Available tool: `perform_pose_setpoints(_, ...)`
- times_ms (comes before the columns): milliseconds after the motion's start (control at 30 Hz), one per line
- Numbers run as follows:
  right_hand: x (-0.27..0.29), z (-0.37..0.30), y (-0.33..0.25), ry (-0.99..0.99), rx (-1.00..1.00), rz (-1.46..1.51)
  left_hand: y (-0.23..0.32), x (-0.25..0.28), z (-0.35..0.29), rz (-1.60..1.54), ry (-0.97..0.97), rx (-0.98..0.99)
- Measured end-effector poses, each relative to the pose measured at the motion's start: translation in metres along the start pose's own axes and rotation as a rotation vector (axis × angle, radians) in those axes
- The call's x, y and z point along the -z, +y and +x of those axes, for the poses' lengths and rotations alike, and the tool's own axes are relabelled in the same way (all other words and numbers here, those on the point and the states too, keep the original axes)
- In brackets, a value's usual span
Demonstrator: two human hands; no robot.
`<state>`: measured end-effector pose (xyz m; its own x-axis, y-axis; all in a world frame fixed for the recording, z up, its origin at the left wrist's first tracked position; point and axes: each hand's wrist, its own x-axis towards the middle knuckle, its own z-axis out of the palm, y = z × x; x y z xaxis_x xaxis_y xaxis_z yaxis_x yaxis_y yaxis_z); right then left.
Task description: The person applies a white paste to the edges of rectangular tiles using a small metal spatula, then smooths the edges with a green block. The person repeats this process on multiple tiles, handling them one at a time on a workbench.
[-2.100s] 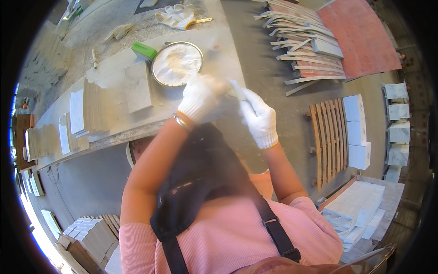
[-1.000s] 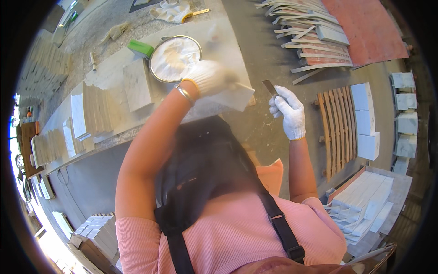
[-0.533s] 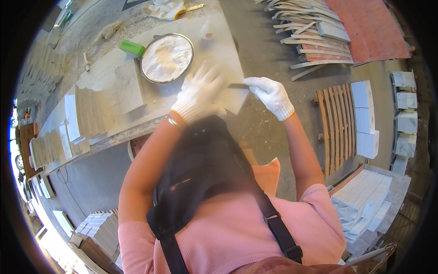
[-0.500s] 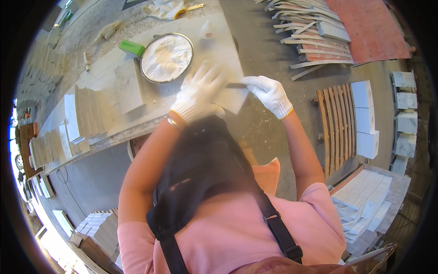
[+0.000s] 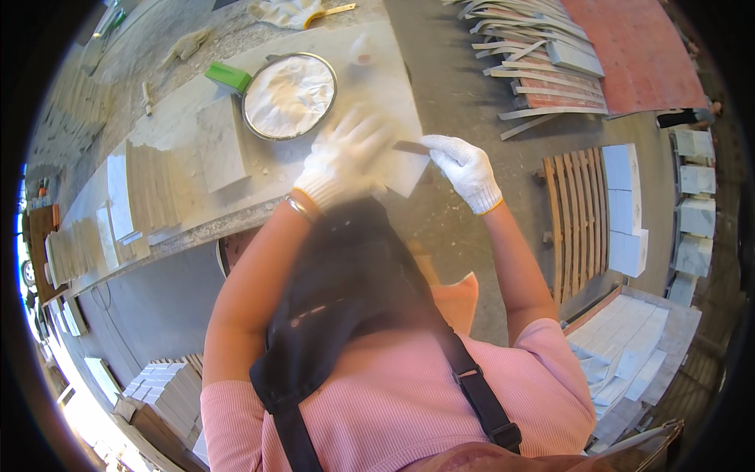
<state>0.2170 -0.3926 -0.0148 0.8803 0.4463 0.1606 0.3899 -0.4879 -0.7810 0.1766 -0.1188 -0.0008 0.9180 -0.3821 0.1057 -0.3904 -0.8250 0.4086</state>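
Observation:
My right hand (image 5: 469,169), in a white knitted glove, is closed on a thin, dark, flat blade (image 5: 410,147) that points left, probably a scraper. My left hand (image 5: 346,161), gloved too, lies over a pale flat tile (image 5: 407,171) at the table's corner. Its fingers look stretched out, though smeared by motion, and they come close to the blade's tip. Just beyond it stands a round dark-rimmed pan (image 5: 335,93) filled with a crumpled-looking white material (image 5: 287,98). A green block (image 5: 228,77) touches the pan's left side.
Stacked thin tiles (image 5: 149,189) stand on the table (image 5: 263,200) to the left, near a flat slab (image 5: 220,145). A whitish bottle (image 5: 361,51) and spare gloves (image 5: 287,12) lie beyond. On the right are a wooden pallet (image 5: 578,220), white blocks (image 5: 621,189) and long strips (image 5: 535,71).
The view has shifted slightly. My right hand stays closed on the blade, now tilted a little differently. My left hand remains over the tile, still blurred.

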Motion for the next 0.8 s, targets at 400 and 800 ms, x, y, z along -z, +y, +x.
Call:
perform_pose_setpoints(400,-0.011,-0.024,-0.018,0.059,-0.200,0.137,0.002,0.004,-0.001,-0.020,0.016,-0.006)
perform_pose_setpoints(800,0.030,-0.078,-0.043,-0.030,-0.605,0.484,0.009,0.002,0.003,-0.074,0.076,0.058)
